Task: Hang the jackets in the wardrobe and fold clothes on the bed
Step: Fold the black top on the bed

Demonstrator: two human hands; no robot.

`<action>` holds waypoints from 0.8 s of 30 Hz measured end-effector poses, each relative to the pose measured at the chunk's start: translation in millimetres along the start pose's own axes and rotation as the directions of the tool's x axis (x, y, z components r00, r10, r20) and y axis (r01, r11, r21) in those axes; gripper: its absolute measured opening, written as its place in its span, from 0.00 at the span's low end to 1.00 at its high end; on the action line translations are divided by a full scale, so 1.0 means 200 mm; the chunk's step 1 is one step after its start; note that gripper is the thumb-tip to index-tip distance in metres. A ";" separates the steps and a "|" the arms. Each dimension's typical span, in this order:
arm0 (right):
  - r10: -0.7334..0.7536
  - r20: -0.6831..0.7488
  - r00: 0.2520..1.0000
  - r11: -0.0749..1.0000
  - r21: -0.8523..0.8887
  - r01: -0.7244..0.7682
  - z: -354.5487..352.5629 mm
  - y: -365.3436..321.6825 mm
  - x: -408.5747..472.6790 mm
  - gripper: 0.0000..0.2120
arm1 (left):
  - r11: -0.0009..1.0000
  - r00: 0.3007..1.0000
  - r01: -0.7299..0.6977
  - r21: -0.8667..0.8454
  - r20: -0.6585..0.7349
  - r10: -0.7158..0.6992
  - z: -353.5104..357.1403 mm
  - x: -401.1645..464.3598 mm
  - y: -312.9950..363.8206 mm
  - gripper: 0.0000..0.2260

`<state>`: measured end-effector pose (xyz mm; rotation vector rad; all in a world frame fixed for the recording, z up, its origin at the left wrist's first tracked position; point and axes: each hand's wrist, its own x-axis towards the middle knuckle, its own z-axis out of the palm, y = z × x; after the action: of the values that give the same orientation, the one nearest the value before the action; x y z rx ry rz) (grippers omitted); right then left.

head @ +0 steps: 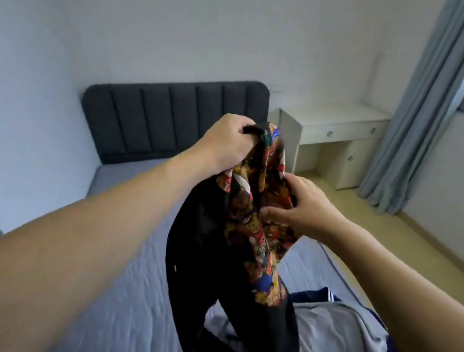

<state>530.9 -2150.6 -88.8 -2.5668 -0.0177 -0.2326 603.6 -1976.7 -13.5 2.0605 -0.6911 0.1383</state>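
Grey quilted bed (122,295) against pale walls, dark padded headboard (172,124) behind. Raised above the bed: black jacket with bright patterned lining (249,232), collar gripped by left hand (226,142), lining pinched by right hand (301,207). Possibly inside out, blurred. Risk: hem snagging the grey and navy clothes pile (350,344) on the bed. Right of the headboard: white desk (334,130), blue curtain (424,108).
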 end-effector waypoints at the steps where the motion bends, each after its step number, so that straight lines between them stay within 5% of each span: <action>1: -0.002 -0.097 0.995 0.999 0.050 0.007 -0.01 -0.17 0.01 0.15 | 0.999 1.000 -0.023 0.025 0.020 0.022 -0.15 -0.05 0.06 0.11; 2: 0.018 -0.161 0.987 0.992 0.123 0.002 -0.03 -0.33 0.02 0.07 | 0.998 0.999 -0.035 0.059 0.028 0.034 -0.30 -0.12 0.10 0.11; 4: 0.035 -0.167 0.985 0.964 0.266 0.011 -0.06 -0.61 0.05 0.12 | 0.993 0.999 -0.035 0.110 0.011 0.034 -0.59 -0.25 0.13 0.09; 8: -0.193 0.211 0.958 0.758 0.652 0.010 0.01 -1.16 0.03 0.16 | 0.998 0.987 0.026 0.059 -0.162 -0.016 -1.02 -0.52 0.10 0.05; 11: -0.142 0.046 0.989 0.852 0.514 0.098 0.15 -1.47 0.02 0.10 | 0.995 0.978 0.090 0.051 -0.195 -0.078 -1.25 -0.72 0.01 0.02; 14: -0.020 -0.169 0.985 0.829 0.549 0.111 0.22 -1.71 0.01 0.12 | 0.930 0.969 0.243 0.275 -0.116 -0.219 -1.44 -1.01 -0.17 0.07; 18: 0.041 -0.108 0.993 0.836 0.548 0.025 0.32 -1.92 -0.02 0.12 | 0.753 0.876 0.482 0.448 -0.268 -0.401 -1.58 -1.46 -0.46 0.03; 20: 0.057 -0.085 0.995 0.939 0.343 -0.024 0.35 -1.95 -0.05 0.10 | 0.718 0.796 0.599 0.354 -0.361 -0.486 -1.65 -1.62 -0.57 0.04; 22: 0.028 -0.069 0.997 0.988 0.153 -0.017 0.35 -1.98 -0.12 0.11 | 0.773 0.724 0.631 0.067 -0.411 -0.554 -1.71 -1.72 -0.58 0.06; 24: -0.064 0.069 0.996 0.976 0.211 0.049 0.35 -1.99 -0.21 0.25 | 0.809 0.691 0.554 -0.195 -0.434 -0.578 -1.72 -1.75 -0.51 0.09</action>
<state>476.9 -1776.7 57.8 -2.3660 -0.1366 -0.1464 421.0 -1510.2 -19.9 1.9846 0.2660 0.2545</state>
